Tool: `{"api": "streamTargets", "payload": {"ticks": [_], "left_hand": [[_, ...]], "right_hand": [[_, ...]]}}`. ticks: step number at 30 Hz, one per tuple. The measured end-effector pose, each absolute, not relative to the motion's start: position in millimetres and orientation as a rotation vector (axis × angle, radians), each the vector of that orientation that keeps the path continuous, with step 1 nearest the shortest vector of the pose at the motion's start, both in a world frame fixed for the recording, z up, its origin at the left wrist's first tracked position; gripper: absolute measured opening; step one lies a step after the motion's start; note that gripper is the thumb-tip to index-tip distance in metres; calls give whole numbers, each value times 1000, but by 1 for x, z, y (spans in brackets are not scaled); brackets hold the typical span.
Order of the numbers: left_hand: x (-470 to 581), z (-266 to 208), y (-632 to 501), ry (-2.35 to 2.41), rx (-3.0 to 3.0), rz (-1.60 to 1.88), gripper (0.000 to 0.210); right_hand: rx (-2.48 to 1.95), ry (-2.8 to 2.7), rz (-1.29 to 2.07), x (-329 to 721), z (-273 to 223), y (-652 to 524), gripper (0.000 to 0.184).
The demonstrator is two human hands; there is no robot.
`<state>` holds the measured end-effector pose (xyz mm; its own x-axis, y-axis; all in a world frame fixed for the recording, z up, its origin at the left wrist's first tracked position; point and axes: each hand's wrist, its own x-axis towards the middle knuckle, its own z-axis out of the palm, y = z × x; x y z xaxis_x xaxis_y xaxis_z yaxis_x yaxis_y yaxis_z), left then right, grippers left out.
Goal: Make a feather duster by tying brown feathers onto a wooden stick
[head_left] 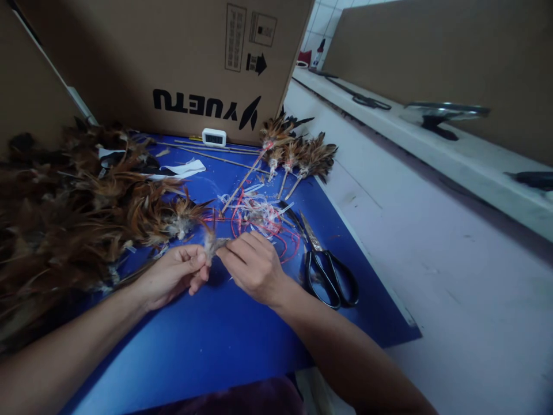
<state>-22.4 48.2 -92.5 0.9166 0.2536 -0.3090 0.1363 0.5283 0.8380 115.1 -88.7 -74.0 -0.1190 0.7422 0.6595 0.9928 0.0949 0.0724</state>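
Over the blue table surface (207, 334), my left hand (177, 274) pinches a small bunch of brown feathers (209, 246) by its fluffy base between thumb and fingers. My right hand (254, 268) is closed at the right side of that bunch, its fingertips on a feather that reaches across. Fingers partly hide what the right hand grips. To the left lies a large heap of brown feathers (86, 213). Just beyond my right hand is a tangle of pink and white string (263, 213). Black-handled scissors (330, 276) lie to the right, blades pointing away.
Several feather bundles on sticks (298, 155) lie at the back right. A small white digital display (214, 137), thin sticks (224, 157) and a white strip (184, 169) are near the large cardboard box (194, 57). A pale ledge (380, 124) runs along the right.
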Motion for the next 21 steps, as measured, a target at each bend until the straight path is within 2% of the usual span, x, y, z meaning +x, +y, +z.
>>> {"api": "streamTargets", "payload": {"ticks": [16,21], "left_hand": [[-23,-94,48,380,1032,38,33],[-23,-96,47,391,1056,43,34]], "right_hand": [[-1562,-1951,-943,111,-69,-86,18],[-1602,-1926,-882,110,-73,-85,14]]}}
